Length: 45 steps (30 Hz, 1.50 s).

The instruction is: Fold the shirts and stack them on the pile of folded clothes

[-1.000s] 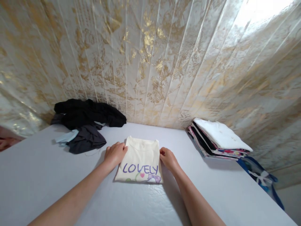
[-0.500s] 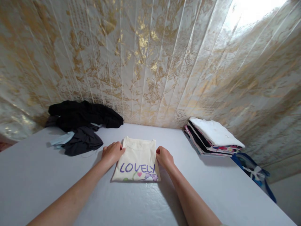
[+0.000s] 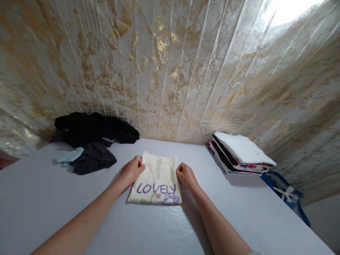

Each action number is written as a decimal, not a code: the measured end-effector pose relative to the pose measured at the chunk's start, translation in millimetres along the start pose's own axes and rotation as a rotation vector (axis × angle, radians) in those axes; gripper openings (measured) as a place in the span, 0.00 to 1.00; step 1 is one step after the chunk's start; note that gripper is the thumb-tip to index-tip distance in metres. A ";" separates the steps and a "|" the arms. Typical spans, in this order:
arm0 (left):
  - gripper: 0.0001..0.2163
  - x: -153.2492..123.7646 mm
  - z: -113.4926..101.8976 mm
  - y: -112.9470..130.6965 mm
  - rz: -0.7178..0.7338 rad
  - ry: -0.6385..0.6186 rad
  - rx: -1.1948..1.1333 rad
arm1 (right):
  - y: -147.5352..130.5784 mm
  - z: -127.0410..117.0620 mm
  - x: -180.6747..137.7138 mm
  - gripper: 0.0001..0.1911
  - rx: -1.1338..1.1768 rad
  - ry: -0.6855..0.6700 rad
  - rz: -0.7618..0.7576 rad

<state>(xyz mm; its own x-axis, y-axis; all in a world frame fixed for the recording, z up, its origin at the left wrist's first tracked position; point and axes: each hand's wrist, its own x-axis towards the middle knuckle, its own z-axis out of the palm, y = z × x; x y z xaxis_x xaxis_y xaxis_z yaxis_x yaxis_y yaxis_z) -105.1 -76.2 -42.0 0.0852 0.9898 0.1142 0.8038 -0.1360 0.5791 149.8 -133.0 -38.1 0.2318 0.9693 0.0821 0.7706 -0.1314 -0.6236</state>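
A folded cream T-shirt (image 3: 156, 179) with "LOVELY" in purple letters lies in the middle of the pale table (image 3: 39, 209). My left hand (image 3: 131, 170) grips its left edge near the collar, fingers curled round the fabric. My right hand (image 3: 186, 175) pinches the right edge at the same height, fingers closed on the cloth. Both forearms reach in from the near edge.
A heap of unfolded black and pale blue clothes (image 3: 90, 141) lies at the back left. A stack of folded garments (image 3: 241, 154), white on top, sits at the back right. A blue bag (image 3: 285, 193) hangs past the right edge. A gold-patterned wall (image 3: 170, 71) runs behind.
Both hands have closed in on the shirt's side edges and slid slightly toward the collar; fingers now curl on the fabric. The shirt stays in place.
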 end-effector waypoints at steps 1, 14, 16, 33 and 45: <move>0.04 1.1 2.2 -1.9 0.015 0.005 -0.039 | 1.9 1.2 1.6 0.03 0.028 -0.003 -0.007; 0.05 0.5 -0.5 2.0 -0.009 0.041 -0.308 | 11.0 1.6 5.8 0.04 0.040 -0.004 -0.102; 0.04 -1.2 1.3 3.4 -0.016 0.054 -0.262 | 10.0 1.0 5.6 0.06 0.016 0.000 -0.096; 0.14 -10.9 -9.9 11.6 -0.173 -0.264 -0.566 | 10.7 6.0 0.1 0.09 0.181 0.089 -0.026; 0.05 -12.2 4.2 16.2 -0.002 0.022 0.057 | 7.8 3.3 -0.1 0.08 -0.058 0.147 0.003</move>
<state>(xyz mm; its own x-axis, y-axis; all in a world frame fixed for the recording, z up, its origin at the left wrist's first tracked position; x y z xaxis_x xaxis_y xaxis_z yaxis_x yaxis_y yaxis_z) -90.7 -90.3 -37.4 0.0712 0.9888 0.1312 0.8364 -0.1309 0.5323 153.8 -133.5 -45.5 0.3154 0.9286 0.1956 0.8018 -0.1505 -0.5783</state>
